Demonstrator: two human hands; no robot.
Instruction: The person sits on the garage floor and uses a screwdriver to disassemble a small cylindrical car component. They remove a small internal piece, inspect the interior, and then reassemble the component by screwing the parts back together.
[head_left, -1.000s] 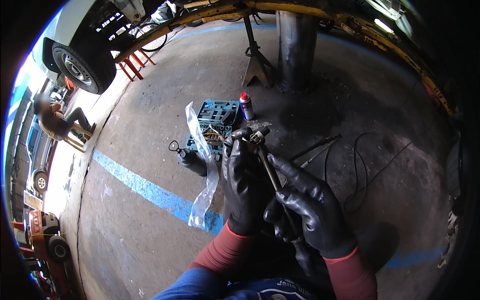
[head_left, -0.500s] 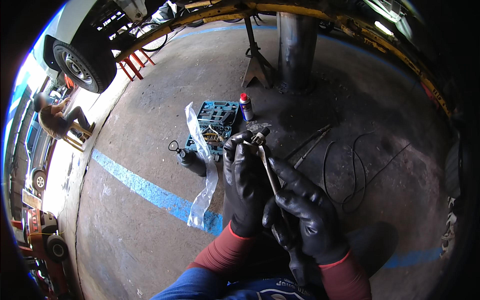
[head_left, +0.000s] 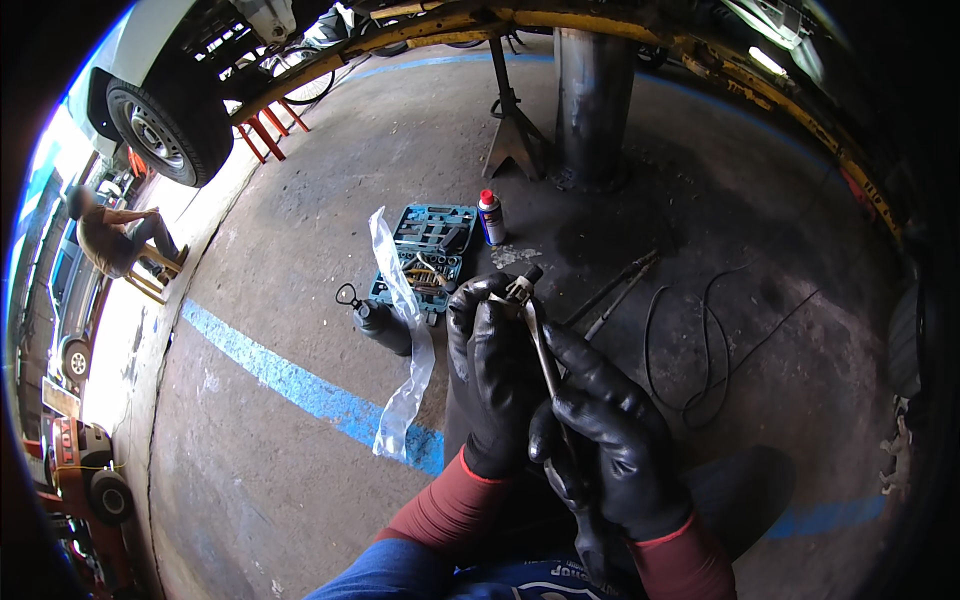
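Note:
Both my hands wear black gloves, shiny and wet-looking. My left hand [head_left: 487, 365] pinches a small part with a metal collar and black cylindrical end [head_left: 524, 284] between its fingertips. My right hand [head_left: 612, 430] is wrapped round a slim metal-shafted tool [head_left: 545, 355], index finger stretched along the shaft. The tool slants upward, and its widened flat tip meets the part by my left fingertips. Its lower portion is dark and partly covered by my right hand; its exact kind is unclear.
Ahead on the floor lie a teal socket set case [head_left: 432, 232], a red-capped spray can [head_left: 491, 218], a dark bottle with a ring top [head_left: 380, 326] and a clear plastic sleeve [head_left: 408, 365]. A black cable [head_left: 708, 350] and rods lie right. A jack stand [head_left: 513, 140] stands beyond; a person sits far left.
My hands and the part shift only slightly; the tool's tip stays against the part. The seated person's arm has lowered toward the knees.

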